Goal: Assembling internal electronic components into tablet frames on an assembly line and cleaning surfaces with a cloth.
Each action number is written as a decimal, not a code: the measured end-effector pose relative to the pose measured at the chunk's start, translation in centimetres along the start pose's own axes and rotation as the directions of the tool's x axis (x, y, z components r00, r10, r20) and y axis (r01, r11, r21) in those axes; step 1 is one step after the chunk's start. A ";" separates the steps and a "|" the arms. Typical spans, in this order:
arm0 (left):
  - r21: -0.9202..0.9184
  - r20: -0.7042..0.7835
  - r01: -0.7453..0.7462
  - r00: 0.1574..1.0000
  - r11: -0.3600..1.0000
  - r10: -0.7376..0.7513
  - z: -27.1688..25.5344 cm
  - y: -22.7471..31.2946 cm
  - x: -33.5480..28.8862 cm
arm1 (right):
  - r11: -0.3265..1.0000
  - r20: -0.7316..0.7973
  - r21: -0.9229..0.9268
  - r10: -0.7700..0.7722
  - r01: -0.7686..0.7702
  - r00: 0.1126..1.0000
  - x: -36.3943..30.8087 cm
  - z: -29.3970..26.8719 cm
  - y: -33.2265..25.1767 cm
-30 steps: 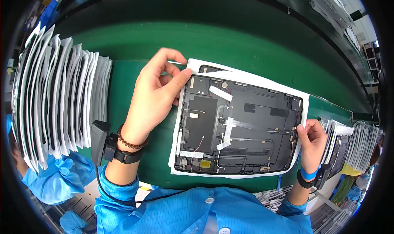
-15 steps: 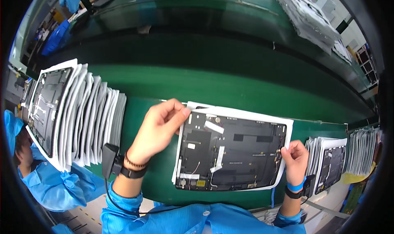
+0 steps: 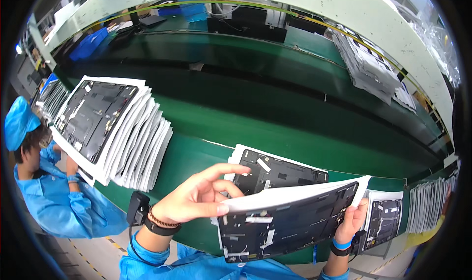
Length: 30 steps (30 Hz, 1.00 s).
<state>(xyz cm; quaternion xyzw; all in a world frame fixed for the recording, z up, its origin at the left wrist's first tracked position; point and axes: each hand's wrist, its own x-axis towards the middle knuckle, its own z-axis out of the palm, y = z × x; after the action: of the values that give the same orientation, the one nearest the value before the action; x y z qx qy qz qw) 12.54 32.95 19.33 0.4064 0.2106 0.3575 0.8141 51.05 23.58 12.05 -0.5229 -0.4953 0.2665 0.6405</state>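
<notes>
Holding black casing [image 3: 292, 231], green bench [image 3: 191, 167], paper-layered stack [image 3: 140, 142], pale beam [image 3: 314, 0]

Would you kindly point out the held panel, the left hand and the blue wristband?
Held panel [image 3: 295, 224], head view: middle of dark face.
Left hand [image 3: 192, 199], head view: its middle.
Blue wristband [image 3: 341, 244], head view: outer surface.

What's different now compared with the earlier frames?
The upper black panel and its white sheet have been raised and tilted, far edge up, uncovering a second panel beyond. The left hand has spread its fingers, thumb at the corner. The right hand keeps its grip on the right end; the left-hand stack stays standing.
</notes>
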 end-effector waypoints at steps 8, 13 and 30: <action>0.375 0.043 -0.011 0.999 0.927 -0.006 0.6 0.9 -1.0 | 0.996 0.098 -0.054 -0.062 0.067 0.993 0.8 -0.3 -1.7; 0.333 -0.071 -0.109 0.988 0.937 0.140 0.6 0.4 -2.1 | 0.998 0.112 -0.026 -0.047 0.051 0.993 0.8 0.5 -2.8; -0.282 -0.376 -0.140 0.926 0.949 0.025 1.1 -4.0 -4.5 | 0.987 0.133 -0.008 0.160 -0.160 0.978 -0.3 2.9 -2.0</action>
<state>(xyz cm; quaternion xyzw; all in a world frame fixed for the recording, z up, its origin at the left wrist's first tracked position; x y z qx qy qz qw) 11.93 27.32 17.02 0.2110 0.2842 0.4896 0.7969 47.87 23.86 13.70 -0.5412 -0.4929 0.3520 0.5833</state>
